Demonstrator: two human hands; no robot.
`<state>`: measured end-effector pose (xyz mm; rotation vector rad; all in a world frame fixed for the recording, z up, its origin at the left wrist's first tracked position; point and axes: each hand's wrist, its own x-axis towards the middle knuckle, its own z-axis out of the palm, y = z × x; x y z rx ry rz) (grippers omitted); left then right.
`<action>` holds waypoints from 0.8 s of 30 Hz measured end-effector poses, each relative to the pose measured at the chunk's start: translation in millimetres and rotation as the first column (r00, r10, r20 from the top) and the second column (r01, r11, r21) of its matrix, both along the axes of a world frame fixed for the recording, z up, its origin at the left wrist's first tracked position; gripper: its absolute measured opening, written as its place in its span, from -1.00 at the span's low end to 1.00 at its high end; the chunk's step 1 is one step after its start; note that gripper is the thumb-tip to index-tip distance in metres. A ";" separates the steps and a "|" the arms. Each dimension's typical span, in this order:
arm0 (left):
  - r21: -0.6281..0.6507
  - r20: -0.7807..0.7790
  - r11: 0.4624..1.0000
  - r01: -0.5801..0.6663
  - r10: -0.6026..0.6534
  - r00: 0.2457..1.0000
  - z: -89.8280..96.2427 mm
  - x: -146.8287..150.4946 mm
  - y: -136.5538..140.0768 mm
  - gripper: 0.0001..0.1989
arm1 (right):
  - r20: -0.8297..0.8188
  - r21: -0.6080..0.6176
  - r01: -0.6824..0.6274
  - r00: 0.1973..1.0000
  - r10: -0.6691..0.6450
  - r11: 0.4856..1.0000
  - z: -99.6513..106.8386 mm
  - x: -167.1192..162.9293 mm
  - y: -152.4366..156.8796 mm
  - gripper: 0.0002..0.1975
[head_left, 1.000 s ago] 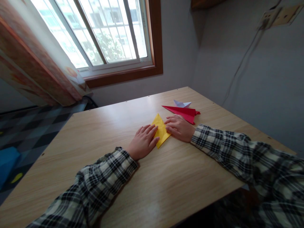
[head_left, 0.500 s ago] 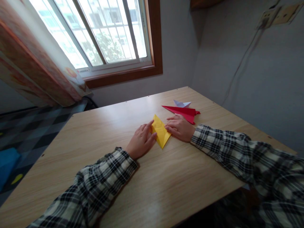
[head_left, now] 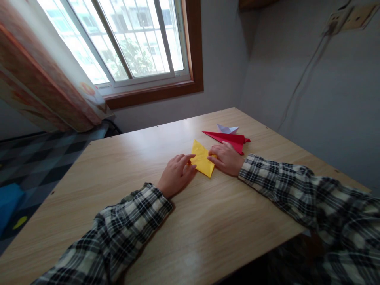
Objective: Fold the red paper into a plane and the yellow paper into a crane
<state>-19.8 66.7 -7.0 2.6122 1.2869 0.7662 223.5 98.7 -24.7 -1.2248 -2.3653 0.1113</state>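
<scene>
A piece of yellow folded paper (head_left: 202,159) lies between my two hands on the wooden table, one corner pointing away from me and another towards me. My left hand (head_left: 177,174) grips its left edge, index finger above and thumb nearer to me. At the right edge, my right hand (head_left: 227,159) holds the paper with thumb and bent fingers. Just beyond the right hand rests a red paper plane (head_left: 230,139), partly covered by that hand's fingers. Behind the plane stands a small white paper boat (head_left: 227,129).
The wooden table (head_left: 124,166) has its far edge near the wall under a barred window (head_left: 133,39). A patterned curtain (head_left: 50,79) hangs at the left. On the right wall a cord (head_left: 305,71) runs down from a socket (head_left: 335,21). A blue object (head_left: 10,202) is at lower left.
The yellow paper has turned on the table, its near corner swinging to the right. My left index finger has bent inward; the right hand has barely moved. Plane and boat stay put.
</scene>
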 end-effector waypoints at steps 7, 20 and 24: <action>0.022 -0.074 0.999 0.027 -0.025 0.997 -3.4 -2.3 2.9 -0.68 | -0.008 -0.019 0.007 1.000 -0.007 1.000 -2.1 0.4 1.9 -0.62; 0.017 -0.074 1.000 0.026 -0.024 0.997 -4.7 -3.6 4.7 -0.74 | -0.030 -0.034 -0.027 0.999 0.026 0.999 -3.3 2.5 4.3 -0.62; 0.023 -0.065 0.999 0.025 -0.023 0.998 -5.1 -3.6 5.1 -0.76 | -0.027 -0.035 -0.037 0.999 0.036 0.999 -3.0 2.8 4.4 -0.63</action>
